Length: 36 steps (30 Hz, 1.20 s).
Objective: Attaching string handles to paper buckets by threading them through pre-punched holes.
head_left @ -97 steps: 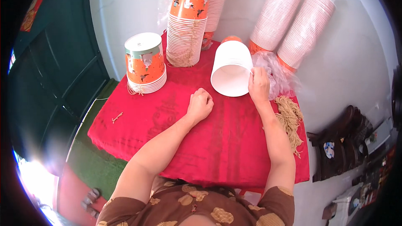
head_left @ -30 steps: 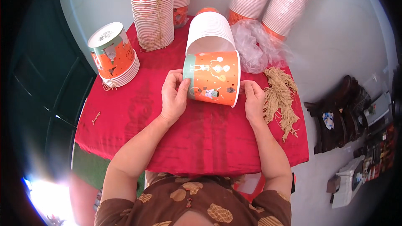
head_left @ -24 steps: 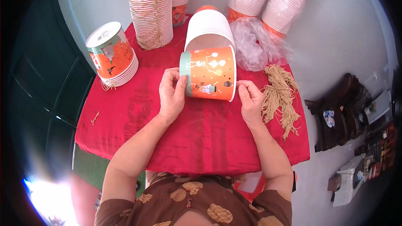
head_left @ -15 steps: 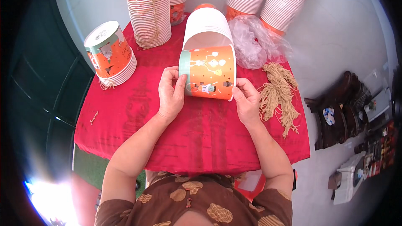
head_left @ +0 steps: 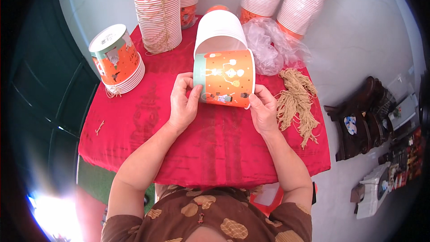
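Observation:
An orange paper bucket (head_left: 226, 78) with a green base band and skeleton drawings lies on its side between my hands. My left hand (head_left: 184, 101) grips its green base end, thumb on the front. At the white rim end, my right hand (head_left: 263, 107) pinches the lower edge between thumb and fingers. Right behind it a nested stack of white-lined buckets (head_left: 221, 29) lies with its open mouth toward me. To the right of my right hand spreads a bundle of tan twine pieces (head_left: 297, 103).
Upside-down buckets (head_left: 117, 60) stand at the left, a taller stack (head_left: 157, 22) with twine behind them. Plastic-wrapped stacks (head_left: 309, 0) and a crumpled clear bag (head_left: 271, 45) are at the back right. A short twine scrap (head_left: 99, 127) lies on the red tablecloth (head_left: 134, 112).
The bucket has rolled slightly between my hands, so its printed figures sit a little differently. Both hands keep nearly the same places.

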Tool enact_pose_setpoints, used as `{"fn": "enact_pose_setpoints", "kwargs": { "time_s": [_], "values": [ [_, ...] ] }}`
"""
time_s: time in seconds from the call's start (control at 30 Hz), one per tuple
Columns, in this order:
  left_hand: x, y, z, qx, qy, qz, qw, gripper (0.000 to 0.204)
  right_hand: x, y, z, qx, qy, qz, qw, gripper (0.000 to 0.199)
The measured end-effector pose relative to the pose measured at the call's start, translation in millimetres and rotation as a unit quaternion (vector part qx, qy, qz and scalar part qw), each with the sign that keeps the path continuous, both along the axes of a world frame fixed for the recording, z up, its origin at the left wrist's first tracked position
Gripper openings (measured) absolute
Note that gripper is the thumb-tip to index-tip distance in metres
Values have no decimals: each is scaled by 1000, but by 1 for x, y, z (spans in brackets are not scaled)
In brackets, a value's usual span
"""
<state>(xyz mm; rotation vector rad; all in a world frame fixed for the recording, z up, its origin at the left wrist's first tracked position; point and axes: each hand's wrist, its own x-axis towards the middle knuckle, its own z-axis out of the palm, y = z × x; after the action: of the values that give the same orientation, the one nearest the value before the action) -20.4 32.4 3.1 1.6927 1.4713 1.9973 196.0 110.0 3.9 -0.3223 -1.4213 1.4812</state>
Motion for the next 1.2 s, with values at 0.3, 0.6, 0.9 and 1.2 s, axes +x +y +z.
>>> {"fn": "enact_pose_setpoints", "kwargs": {
  "time_s": [0.3,0.6,0.9,1.2],
  "values": [
    [-19,7,-4,-22,-171,-79,982,15,4,9,-1,201,-132,-25,970,7],
    [-14,6,-8,0,-74,-74,995,9,5,0,2,213,-187,-79,956,9],
    [-17,6,-7,-20,-167,-134,977,12,6,13,-1,343,-169,-121,916,10],
    [-18,6,-8,8,-110,-145,983,8,-1,4,4,358,-168,-152,906,14]
  ]
}}
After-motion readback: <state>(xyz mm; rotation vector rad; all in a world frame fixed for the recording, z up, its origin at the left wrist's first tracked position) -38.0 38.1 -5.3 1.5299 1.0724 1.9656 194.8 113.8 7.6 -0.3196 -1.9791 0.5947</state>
